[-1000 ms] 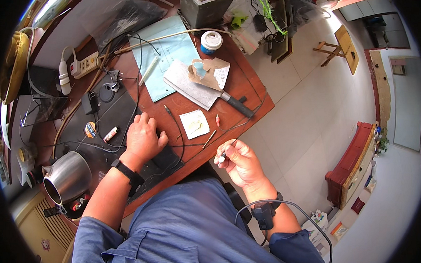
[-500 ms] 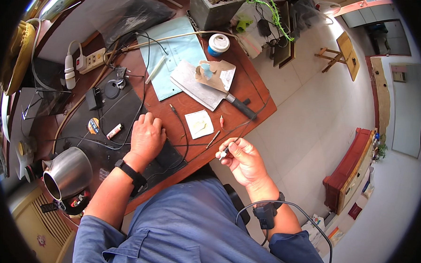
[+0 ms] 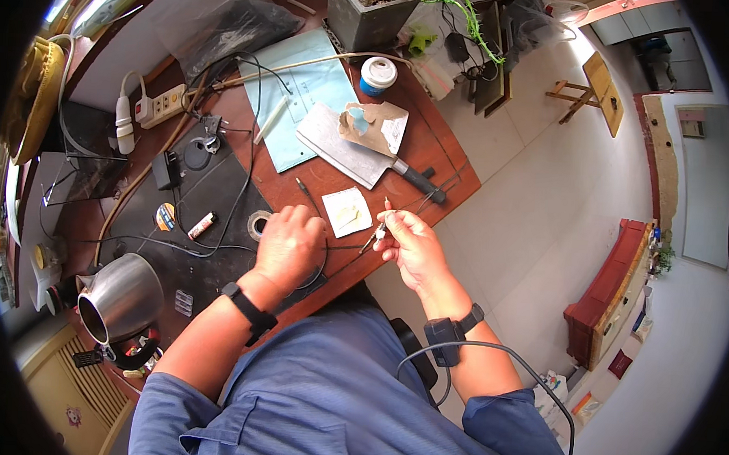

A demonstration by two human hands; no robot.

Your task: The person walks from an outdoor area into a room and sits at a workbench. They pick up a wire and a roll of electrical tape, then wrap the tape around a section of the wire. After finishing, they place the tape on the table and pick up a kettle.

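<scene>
My right hand (image 3: pixel 416 248) is at the desk's front edge, thumb and fingers pinched on a small white-and-dark cable connector (image 3: pixel 380 233). A red-tipped lead (image 3: pixel 387 204) shows just beyond its fingertips. My left hand (image 3: pixel 290 245) is over the desk with its fingers curled under; whatever is beneath them is hidden. Close to its left side is a roll of black tape (image 3: pixel 259 224). A black cable with a plug tip (image 3: pixel 303 186) runs past my left fingers. Between the hands lies a small white paper square (image 3: pixel 347 212) with a yellowish patch. A thin metal rod (image 3: pixel 368 245) lies beside my right fingertips.
A cleaver (image 3: pixel 343 149) lies under torn brown card (image 3: pixel 377 129), its handle near the desk's right edge. Beyond are a lidded cup (image 3: pixel 378 76), a blue folder (image 3: pixel 284 102) and a planter (image 3: pixel 365 20). Left are a power strip (image 3: pixel 162 105), lighter (image 3: pixel 203 225) and steel kettle (image 3: pixel 121 298).
My left hand has moved right, uncovering the tape roll. My right hand has shifted slightly left and away from me, bringing the connector beside the metal rod.
</scene>
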